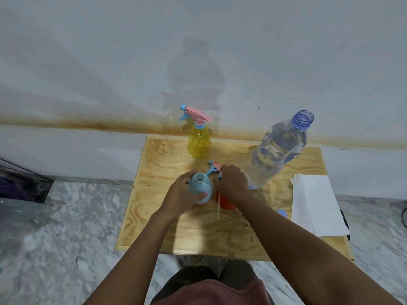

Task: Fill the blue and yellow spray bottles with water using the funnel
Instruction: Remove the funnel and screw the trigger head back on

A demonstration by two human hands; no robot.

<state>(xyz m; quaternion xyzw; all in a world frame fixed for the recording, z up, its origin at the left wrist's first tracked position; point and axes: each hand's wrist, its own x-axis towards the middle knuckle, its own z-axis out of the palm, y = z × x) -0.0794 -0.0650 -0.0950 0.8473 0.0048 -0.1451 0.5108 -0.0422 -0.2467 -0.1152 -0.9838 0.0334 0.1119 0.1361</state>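
At frame centre we are clasping the open blue spray bottle in our left hand, our right hand gripping its spray head over the funnel. Next, we judge: seating the funnel in the neck.

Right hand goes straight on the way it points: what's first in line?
Likely the yellow spray bottle farther back; the right hand, holding the spray head, points back-left. The blue bottle, gripped by the left hand, sits just beside that line, so a graze is possible.
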